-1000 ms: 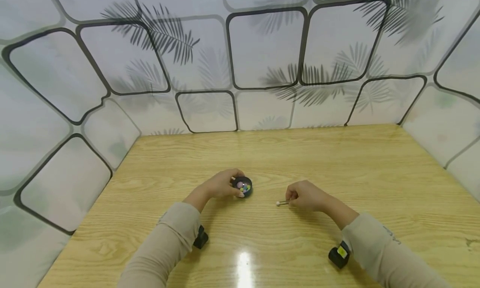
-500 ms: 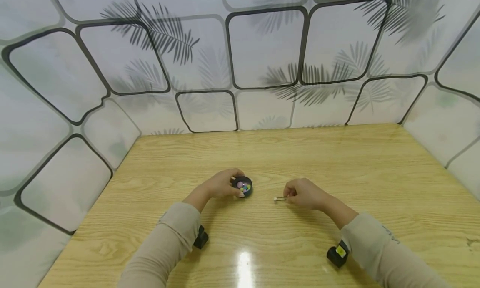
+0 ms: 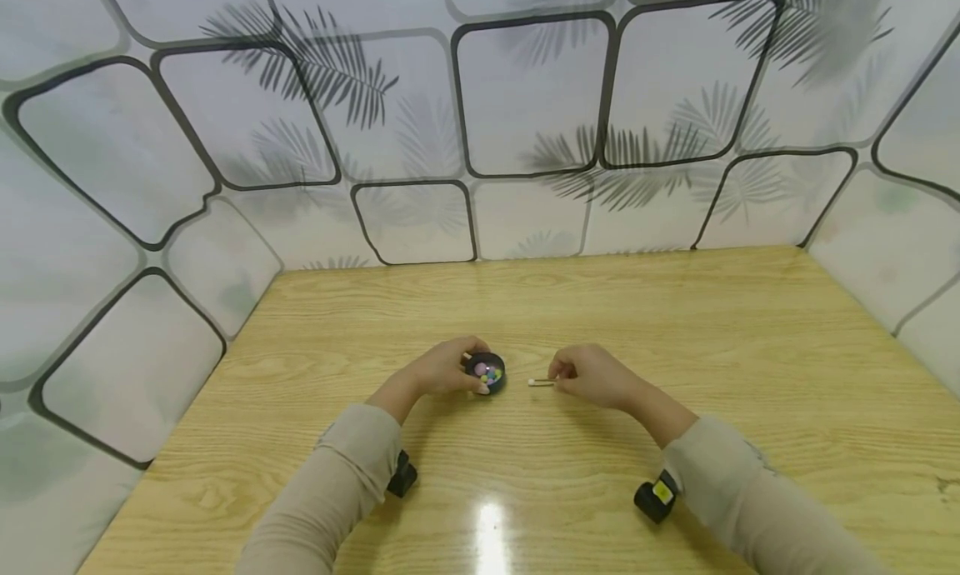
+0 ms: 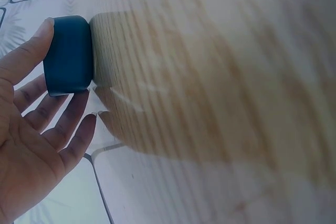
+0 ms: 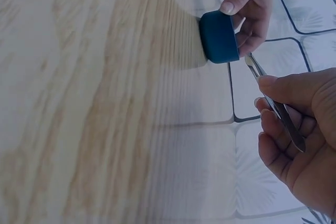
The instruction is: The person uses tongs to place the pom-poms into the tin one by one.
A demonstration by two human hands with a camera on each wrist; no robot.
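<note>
Moved leftward since a second ago: right hand [image 3: 592, 377], now close beside the dish, tweezers [image 3: 542, 382] carried along with a small white bead [image 3: 531, 382] at their tip. Left hand unmoved on the dish.

At far left, patterned wall panels [image 3: 120, 225] with leaf shadows, rising round the wooden table [image 3: 675, 325].

Left of centre, a beige sleeve [image 3: 330, 492] with a black wrist camera [image 3: 402, 475] beneath it, leading to the left hand [image 3: 442, 368]. Fingers curled round a small dark blue dish [image 3: 486, 372], thumb against the near wall, the other fingers behind; from the left wrist view, thumb tip [image 4: 41, 35] pressed on the dish [image 4: 69, 55] wall, the remaining fingers only loosely bent beside it. Dish standing flat on the table, upright. Inside: a handful of small coloured beads [image 3: 487, 375], pink, green, yellow and blue; number too small to tell.

Just right of the dish, apart from it: the white bead pinched in the tweezer tips, above the table.

Further right, the right hand, fingers curled, pinching the tweezers between thumb and forefinger. In the right wrist view, metal tweezers [image 5: 275, 103] lying across the fingers [image 5: 278, 129], tips pointing toward the dish [image 5: 219, 37], not touching it.

At far right, second sleeve [image 3: 750, 500] and wrist camera [image 3: 655, 498] with a yellow mark.
</note>
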